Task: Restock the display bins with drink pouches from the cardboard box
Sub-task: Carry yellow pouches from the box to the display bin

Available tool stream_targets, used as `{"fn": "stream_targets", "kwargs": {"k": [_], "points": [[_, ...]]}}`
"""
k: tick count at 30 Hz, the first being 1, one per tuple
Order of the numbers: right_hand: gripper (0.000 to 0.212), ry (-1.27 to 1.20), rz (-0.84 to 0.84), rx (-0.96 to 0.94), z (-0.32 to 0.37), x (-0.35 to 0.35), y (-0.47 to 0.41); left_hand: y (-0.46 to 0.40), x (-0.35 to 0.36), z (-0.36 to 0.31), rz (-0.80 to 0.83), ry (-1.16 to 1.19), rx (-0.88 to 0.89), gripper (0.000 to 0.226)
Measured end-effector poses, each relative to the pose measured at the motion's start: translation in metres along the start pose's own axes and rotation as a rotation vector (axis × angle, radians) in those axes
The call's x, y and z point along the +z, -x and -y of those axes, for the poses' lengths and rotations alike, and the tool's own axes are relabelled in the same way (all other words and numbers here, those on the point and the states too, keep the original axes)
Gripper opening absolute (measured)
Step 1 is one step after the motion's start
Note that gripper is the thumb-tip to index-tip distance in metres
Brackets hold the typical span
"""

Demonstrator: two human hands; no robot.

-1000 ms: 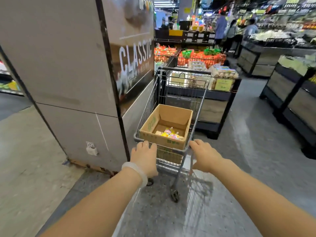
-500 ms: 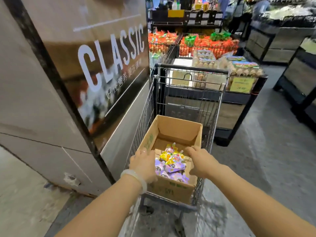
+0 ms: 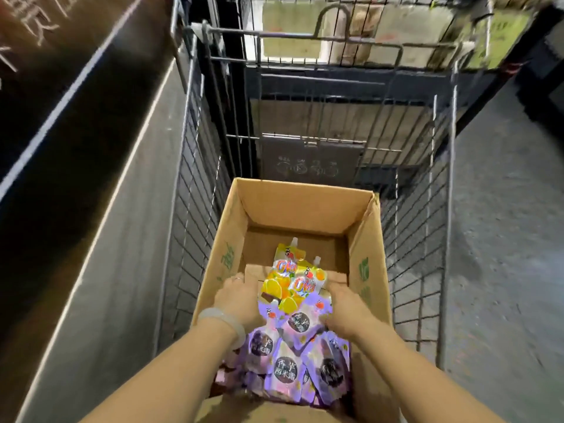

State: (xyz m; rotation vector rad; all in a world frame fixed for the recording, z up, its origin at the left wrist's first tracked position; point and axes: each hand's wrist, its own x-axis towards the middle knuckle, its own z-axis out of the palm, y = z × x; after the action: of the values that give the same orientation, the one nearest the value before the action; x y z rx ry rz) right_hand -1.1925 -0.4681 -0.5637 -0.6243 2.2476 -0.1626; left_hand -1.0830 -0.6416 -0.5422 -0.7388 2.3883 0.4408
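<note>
- Drink pouches [image 3: 290, 334] lie heaped in the near half of an open cardboard box [image 3: 367, 270], low in the centre of the frame; the far half of the box floor is bare brown card.
- Two yellow-and-orange pouches [image 3: 293, 279] with white spouts top the heap, pointing toward the far wall of the box, while purple pouches [image 3: 283, 374] with dark round labels fill the near end.
- The box sits inside a wire shopping cart [image 3: 195, 184], its left wall close against the cart's left side; green print marks both long walls.
- The left hand [image 3: 236, 297] is inside the box at the left edge of the heap, fingers curled down against the pouches; a pale bangle [image 3: 224, 320] circles its wrist and a ring shows on one finger.
- The right hand [image 3: 343, 309] is pressed against the right edge of the heap, its fingertips hidden under or behind the pouches.
- The two hands flank the heap from either side; whether either truly grips a pouch cannot be told.
- A dark wall panel [image 3: 76, 117] with white lines runs along the left of the frame, and grey speckled floor [image 3: 506, 239] fills the right.
</note>
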Motion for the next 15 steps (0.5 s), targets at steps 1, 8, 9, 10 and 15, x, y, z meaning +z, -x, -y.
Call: {"fn": "stream_targets", "kwargs": {"k": [1,8,9,10,15], "points": [[0.061,-0.018,0.026,0.036,-0.003,0.009,-0.017,-0.019,0.008,0.001,0.023,0.020,-0.001,0.070],[0.058,-0.302,0.013,0.178,-0.014,0.060,-0.110,-0.120,0.065,0.000,0.025,0.075,0.014,0.072],[0.061,-0.336,-0.020,0.186,-0.017,0.064,-0.119,-0.132,0.072,-0.001,0.047,0.129,0.006,0.070],[0.060,-0.354,-0.057,0.196,-0.020,0.069,-0.127,-0.143,0.078,-0.001,0.068,0.208,-0.012,0.068],[0.059,-0.454,-0.118,0.353,-0.034,0.095,-0.158,-0.184,0.097,-0.013,0.028,0.580,-0.206,0.085]]}}
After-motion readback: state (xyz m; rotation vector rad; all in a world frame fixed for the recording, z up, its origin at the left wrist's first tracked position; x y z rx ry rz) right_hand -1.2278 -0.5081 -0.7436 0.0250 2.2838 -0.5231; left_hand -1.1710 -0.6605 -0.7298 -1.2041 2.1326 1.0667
